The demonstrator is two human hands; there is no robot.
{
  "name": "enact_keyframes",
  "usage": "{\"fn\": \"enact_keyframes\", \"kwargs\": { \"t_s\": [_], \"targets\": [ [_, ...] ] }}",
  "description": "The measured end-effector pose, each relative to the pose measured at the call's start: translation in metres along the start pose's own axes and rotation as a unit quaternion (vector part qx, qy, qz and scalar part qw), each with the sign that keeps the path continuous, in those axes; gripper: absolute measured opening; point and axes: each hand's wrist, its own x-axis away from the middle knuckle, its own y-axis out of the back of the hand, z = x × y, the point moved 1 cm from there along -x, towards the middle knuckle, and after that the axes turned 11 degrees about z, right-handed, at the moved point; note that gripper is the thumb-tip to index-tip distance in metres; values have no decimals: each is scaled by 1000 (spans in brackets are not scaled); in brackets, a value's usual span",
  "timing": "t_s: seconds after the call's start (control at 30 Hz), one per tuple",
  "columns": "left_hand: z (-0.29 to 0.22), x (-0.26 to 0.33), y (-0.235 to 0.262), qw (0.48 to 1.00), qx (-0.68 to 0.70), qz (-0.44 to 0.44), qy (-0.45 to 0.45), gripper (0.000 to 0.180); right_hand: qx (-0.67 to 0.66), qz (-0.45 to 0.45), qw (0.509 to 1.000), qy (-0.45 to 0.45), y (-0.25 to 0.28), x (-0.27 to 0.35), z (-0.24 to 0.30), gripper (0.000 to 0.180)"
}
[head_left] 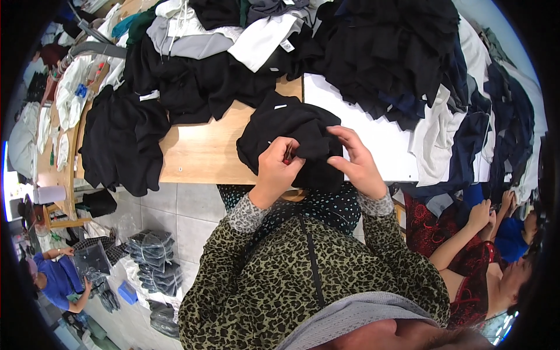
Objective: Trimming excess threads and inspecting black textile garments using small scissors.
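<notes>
Sleeves: my leopard-print sleeves (373, 245) with grey cuffs rise from the lower edge toward the worktop's near rim.
Left hand: my left hand (279, 166) is clenched on a fold of a black garment (286, 131), and a small red tool (289, 154) shows between its fingers; what kind of tool, I cannot tell.
Right hand: my right hand (357, 160) pinches the same black garment from the other side, fingers curled over its edge.
Garment: it lies bunched on the near edge of the wooden worktop (204, 149), partly lifted between both hands, with a small white label showing near its top.
Beside me: to my right, another person in a red patterned top (466, 256) handles dark blue cloth.
Floor: to my left, bagged dark clothes (153, 256) lie stacked on pale tiles near a person in blue.
Worktop, far side: a black pile (122, 140) hangs over the left end; heaped black, grey and white clothes (385, 52) fill the back and right.
</notes>
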Motion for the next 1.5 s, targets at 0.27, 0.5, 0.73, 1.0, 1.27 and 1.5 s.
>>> {"fn": "enact_keyframes", "kwargs": {
  "t_s": [0.27, 0.5, 0.73, 1.0, 1.27, 1.5],
  "targets": [
    [-33, -8, 29, 937, 278, 199, 70, 44, -155, 118, 975, -105, 14, -20, 17, 18],
    [-32, -21, 33, 904, 234, 302, 192, 25, -155, 147, 972, -95, 38, -32, 16, 18],
    [-36, -27, 30, 901, 316, 213, 209, 11, -253, 96, 959, -89, 41, -33, 19, 20],
    [-33, -29, 35, 905, 330, 186, 195, 14, -267, 190, 935, -138, 45, -36, 19, 28],
    [-29, -32, 41, 876, 352, 232, 233, 15, -169, 185, 955, -156, 43, -37, 28, 38],
    [-56, -59, 56, 980, -164, 71, -85, 13, -67, 172, 980, -74, 58, -53, 48, 31]
  ]
}}
